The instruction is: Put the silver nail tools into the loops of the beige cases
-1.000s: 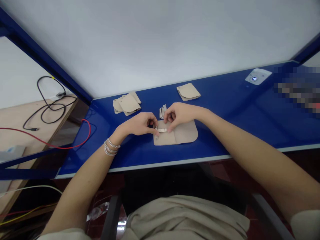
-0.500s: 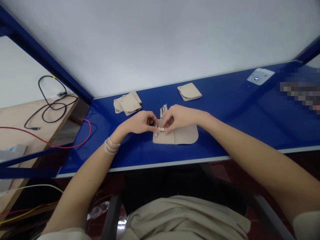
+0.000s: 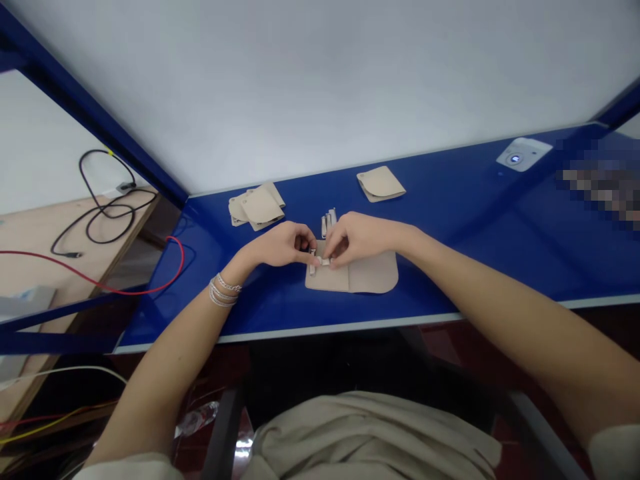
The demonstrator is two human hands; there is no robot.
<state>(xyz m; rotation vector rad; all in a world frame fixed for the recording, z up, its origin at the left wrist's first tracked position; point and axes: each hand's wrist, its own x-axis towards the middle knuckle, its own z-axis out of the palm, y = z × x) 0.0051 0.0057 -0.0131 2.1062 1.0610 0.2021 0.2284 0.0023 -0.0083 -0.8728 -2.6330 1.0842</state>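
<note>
My left hand [image 3: 283, 245] and my right hand [image 3: 357, 239] meet over a flat beige leather-like piece [image 3: 373, 277] with a rounded right end. Their fingertips pinch a small pale strap [image 3: 323, 261] with a metal-looking part, and the fingers hide most of it. Just beyond my fingers lie several narrow strips with dark and metal parts [image 3: 327, 223]. Farther left is a stack of beige flap pieces [image 3: 259, 207], and a single folded beige piece [image 3: 381, 184] lies farther right. Bracelets circle my left wrist [image 3: 225, 291].
Everything lies on a glossy blue table [image 3: 475, 233] with a pale edge, backed by a white panel [image 3: 300, 87]. A small round device [image 3: 515, 159] sits at the far right. Black and red cables [image 3: 103, 210] lie on a wooden surface to the left.
My hands have drawn closer together over the small strap, now covering more of it. The view has shifted slightly.
</note>
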